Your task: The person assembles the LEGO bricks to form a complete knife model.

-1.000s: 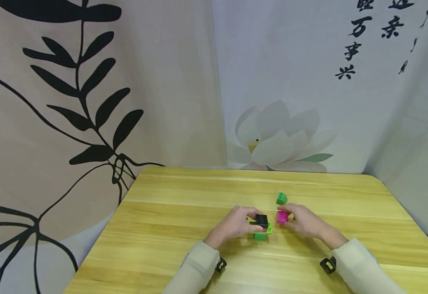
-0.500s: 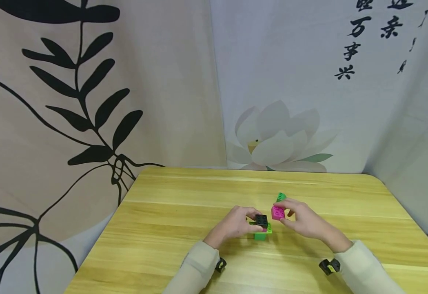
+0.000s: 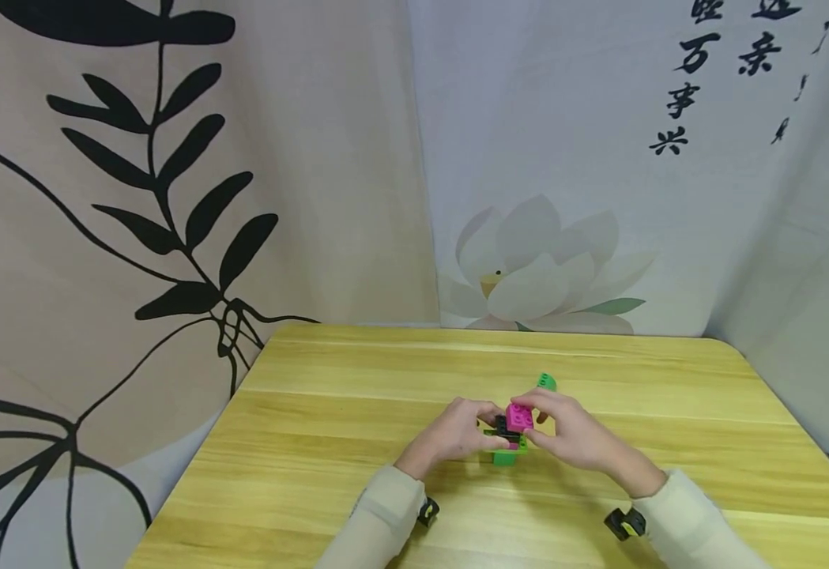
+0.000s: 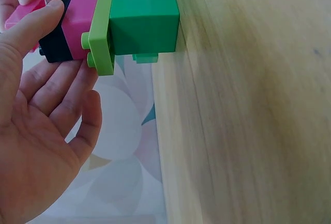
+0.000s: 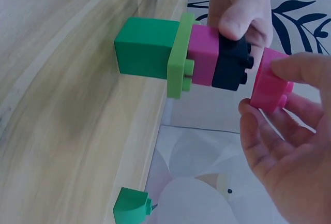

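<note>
A stack of toy building bricks stands on the table: a green brick [image 5: 145, 50] at the bottom, a light green plate [image 5: 177, 61], a magenta brick [image 5: 203, 53] and a black brick [image 5: 230, 69] on top. My left hand [image 3: 453, 431] grips the stack near its top, its thumb against the black brick. Between thumb and fingers, my right hand [image 3: 576, 435] pinches a loose pink brick [image 5: 268, 81]. That brick hovers just over the black one's studs, with a small gap showing in the right wrist view.
Behind my right hand lies a small green brick [image 5: 130, 206] with a curved side. The wooden table [image 3: 300, 442] reaches back to a printed cloth [image 3: 343, 197] with dark leaves and a pale lotus.
My right hand has lifted the pink brick off the table and carried it left, over the stack. My left hand has stayed in place on the stack.
</note>
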The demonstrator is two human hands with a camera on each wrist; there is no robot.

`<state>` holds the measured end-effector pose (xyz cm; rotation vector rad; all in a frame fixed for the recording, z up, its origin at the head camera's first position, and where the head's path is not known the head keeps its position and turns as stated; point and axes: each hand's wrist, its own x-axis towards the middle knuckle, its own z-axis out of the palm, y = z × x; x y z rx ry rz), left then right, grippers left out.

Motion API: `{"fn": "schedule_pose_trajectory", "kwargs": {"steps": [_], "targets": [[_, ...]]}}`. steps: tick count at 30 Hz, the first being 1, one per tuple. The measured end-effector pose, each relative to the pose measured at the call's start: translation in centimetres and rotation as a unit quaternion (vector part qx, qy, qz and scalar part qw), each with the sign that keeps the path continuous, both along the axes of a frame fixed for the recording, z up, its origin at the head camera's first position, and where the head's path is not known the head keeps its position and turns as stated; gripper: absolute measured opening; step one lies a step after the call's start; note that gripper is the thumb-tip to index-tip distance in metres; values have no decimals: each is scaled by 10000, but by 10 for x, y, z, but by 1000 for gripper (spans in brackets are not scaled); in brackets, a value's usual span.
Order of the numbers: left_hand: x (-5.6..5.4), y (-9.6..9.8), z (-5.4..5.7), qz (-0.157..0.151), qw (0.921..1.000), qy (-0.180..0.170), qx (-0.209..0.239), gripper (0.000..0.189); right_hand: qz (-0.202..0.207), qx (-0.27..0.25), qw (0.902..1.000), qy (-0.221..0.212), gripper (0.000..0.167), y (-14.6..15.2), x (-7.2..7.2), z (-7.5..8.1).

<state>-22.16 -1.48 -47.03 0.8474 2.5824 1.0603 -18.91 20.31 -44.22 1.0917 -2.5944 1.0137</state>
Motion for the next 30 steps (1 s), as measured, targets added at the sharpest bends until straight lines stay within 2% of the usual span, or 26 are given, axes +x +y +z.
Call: {"fn": "schedule_pose_trajectory", "kwargs": {"steps": [11,20,30], "targets": [[1,1,-1,1,10000,-66,-5,28,14,88,9998,-201,38,-9,1,-1],[0,0,0,-104,9999,36,69,25,34,173,9996,-223,36,-13,0,-1],[0,-1,0,-238,9995,186,49,27,-83,227,9997,-28,37,-14,1,2]]}}
